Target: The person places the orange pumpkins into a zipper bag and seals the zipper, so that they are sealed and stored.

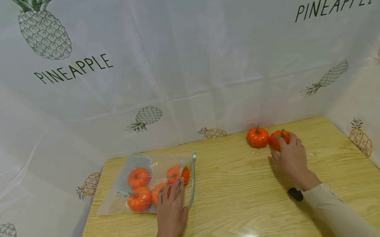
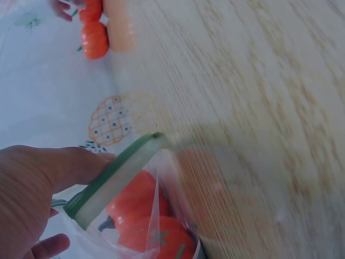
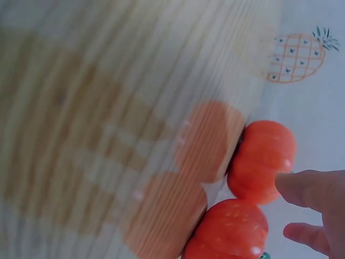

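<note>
A clear zip bag [image 1: 114, 205] with a green zip edge [image 2: 116, 175] lies on the left of the table, with several small orange toy pumpkins [image 1: 138, 178] inside. My left hand [image 1: 170, 213] holds the bag at its mouth, the thumb against the zip strip in the left wrist view. Over on the right, my right hand [image 1: 291, 157] reaches to a toy pumpkin [image 1: 276, 140], its fingers extended around the near side. Another toy pumpkin [image 1: 258, 137] sits just left of that one. In the right wrist view, fingers [image 3: 307, 189] overlap the farther pumpkin [image 3: 261, 162].
A white cloth [image 1: 180, 54] printed with pineapples hangs behind and beside the wooden table [image 1: 238, 193]. Both pumpkins on the right stand close to the table's back edge. Black wrist straps [image 1: 295, 194] show at the wrists.
</note>
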`<state>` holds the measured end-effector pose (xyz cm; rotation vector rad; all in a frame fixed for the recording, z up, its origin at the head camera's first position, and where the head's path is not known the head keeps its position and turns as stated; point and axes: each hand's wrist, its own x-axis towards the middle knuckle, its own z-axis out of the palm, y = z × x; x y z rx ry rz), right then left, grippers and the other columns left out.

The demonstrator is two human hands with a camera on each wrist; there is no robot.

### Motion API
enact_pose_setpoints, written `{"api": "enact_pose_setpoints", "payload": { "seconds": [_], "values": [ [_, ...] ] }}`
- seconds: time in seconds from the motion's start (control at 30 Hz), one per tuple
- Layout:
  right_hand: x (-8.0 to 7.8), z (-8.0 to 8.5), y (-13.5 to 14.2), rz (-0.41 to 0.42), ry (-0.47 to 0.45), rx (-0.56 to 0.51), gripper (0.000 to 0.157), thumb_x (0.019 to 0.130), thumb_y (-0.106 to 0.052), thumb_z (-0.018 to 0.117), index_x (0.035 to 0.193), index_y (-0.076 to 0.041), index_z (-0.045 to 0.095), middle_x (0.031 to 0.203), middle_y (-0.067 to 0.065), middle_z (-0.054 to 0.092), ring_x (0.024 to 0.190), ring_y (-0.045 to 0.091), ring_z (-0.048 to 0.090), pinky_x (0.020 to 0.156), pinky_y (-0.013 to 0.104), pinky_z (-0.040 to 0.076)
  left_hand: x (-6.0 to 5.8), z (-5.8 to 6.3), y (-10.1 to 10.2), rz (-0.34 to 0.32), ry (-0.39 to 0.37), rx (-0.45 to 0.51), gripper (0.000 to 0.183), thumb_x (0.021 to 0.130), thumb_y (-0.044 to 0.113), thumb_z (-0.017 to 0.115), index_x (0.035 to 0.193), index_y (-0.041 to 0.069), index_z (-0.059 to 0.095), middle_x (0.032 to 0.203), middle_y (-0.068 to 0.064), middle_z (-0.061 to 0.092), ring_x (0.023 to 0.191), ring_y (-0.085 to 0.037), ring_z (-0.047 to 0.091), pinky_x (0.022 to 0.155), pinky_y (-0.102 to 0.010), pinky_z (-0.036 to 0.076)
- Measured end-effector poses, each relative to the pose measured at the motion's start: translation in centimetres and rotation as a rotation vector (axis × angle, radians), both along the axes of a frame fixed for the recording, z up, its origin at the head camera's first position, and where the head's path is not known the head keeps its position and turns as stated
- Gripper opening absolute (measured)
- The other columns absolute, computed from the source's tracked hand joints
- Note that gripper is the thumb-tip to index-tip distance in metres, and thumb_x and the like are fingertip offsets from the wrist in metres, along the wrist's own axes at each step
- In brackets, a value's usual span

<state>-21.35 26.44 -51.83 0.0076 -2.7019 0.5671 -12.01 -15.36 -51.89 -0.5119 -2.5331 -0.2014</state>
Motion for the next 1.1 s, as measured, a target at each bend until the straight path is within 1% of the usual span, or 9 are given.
{"api": "enact_pose_setpoints", "payload": {
  "seconds": [0.1, 0.23, 0.43, 0.63, 0.8, 0.87, 0.97, 1.1],
  "values": [
    [-0.2, -0.2, 0.2, 0.004, -0.029, 0.003, 0.056, 0.093, -0.013, 0.076, 0.140, 0.008, 0.053, 0.147, 0.047, 0.032, 0.125, 0.068, 0.041, 0.096, 0.077, 0.041, 0.0, 0.0, 0.0, 0.001, -0.003, 0.005, 0.091, 0.062, 0.008, 0.100, 0.145, 0.003, 0.064, 0.142, -0.008, 0.062, 0.123, -0.036, 0.057, 0.098, -0.052, 0.051],
    [-0.6, -0.4, 0.5, 0.020, -0.056, 0.009, 0.058, 0.094, -0.012, 0.076, 0.143, 0.008, 0.051, 0.148, 0.047, 0.030, 0.128, 0.069, 0.039, 0.096, 0.077, 0.042, 0.0, -0.1, -0.1, 0.005, -0.025, 0.014, 0.090, 0.064, 0.008, 0.099, 0.146, 0.004, 0.063, 0.143, -0.008, 0.062, 0.124, -0.036, 0.057, 0.099, -0.053, 0.051],
    [-1.0, -0.6, 0.8, 0.022, -0.072, 0.043, 0.062, 0.095, -0.012, 0.074, 0.148, 0.005, 0.048, 0.148, 0.048, 0.029, 0.130, 0.069, 0.036, 0.097, 0.078, 0.041, 0.0, -0.1, -0.1, 0.015, -0.052, 0.016, 0.089, 0.065, 0.008, 0.099, 0.147, 0.005, 0.063, 0.143, -0.008, 0.062, 0.123, -0.036, 0.057, 0.101, -0.053, 0.051],
    [-1.5, -0.7, 1.1, 0.009, -0.061, 0.052, 0.061, 0.095, -0.011, 0.073, 0.148, 0.006, 0.048, 0.145, 0.050, 0.031, 0.126, 0.071, 0.038, 0.096, 0.079, 0.042, 0.0, 0.1, -0.2, 0.017, -0.058, 0.009, 0.090, 0.065, 0.010, 0.101, 0.146, 0.004, 0.063, 0.143, -0.008, 0.061, 0.124, -0.035, 0.057, 0.102, -0.053, 0.050],
    [-1.8, -0.6, 1.3, 0.003, -0.101, 0.040, 0.061, 0.098, -0.012, 0.071, 0.150, 0.006, 0.045, 0.145, 0.051, 0.029, 0.128, 0.072, 0.035, 0.097, 0.079, 0.041, 0.0, 0.0, -0.2, 0.014, -0.050, 0.012, 0.090, 0.065, 0.011, 0.101, 0.146, 0.004, 0.063, 0.143, -0.008, 0.061, 0.124, -0.035, 0.057, 0.102, -0.052, 0.050],
    [-1.9, -0.5, 1.3, 0.005, -0.103, 0.029, 0.060, 0.098, -0.011, 0.071, 0.150, 0.007, 0.045, 0.143, 0.051, 0.029, 0.128, 0.072, 0.035, 0.096, 0.079, 0.042, 0.0, 0.0, -0.2, 0.010, -0.043, 0.017, 0.090, 0.064, 0.010, 0.101, 0.145, 0.004, 0.064, 0.143, -0.009, 0.061, 0.124, -0.036, 0.057, 0.102, -0.052, 0.050],
    [-2.0, -0.6, 1.4, 0.008, -0.090, 0.010, 0.059, 0.098, -0.007, 0.070, 0.149, 0.007, 0.045, 0.139, 0.053, 0.029, 0.123, 0.073, 0.039, 0.092, 0.078, 0.045, -0.1, -0.1, -0.2, 0.004, -0.030, 0.025, 0.090, 0.063, 0.010, 0.101, 0.145, 0.003, 0.064, 0.143, -0.009, 0.061, 0.124, -0.036, 0.057, 0.102, -0.052, 0.049],
    [-2.2, -0.7, 1.6, 0.001, -0.059, 0.003, 0.057, 0.096, -0.003, 0.072, 0.145, 0.008, 0.046, 0.133, 0.053, 0.031, 0.108, 0.072, 0.047, 0.084, 0.075, 0.047, -0.1, -0.2, -0.3, 0.001, -0.024, 0.023, 0.091, 0.062, 0.009, 0.101, 0.145, 0.003, 0.064, 0.143, -0.008, 0.061, 0.123, -0.035, 0.057, 0.102, -0.052, 0.049]
  ]
}}
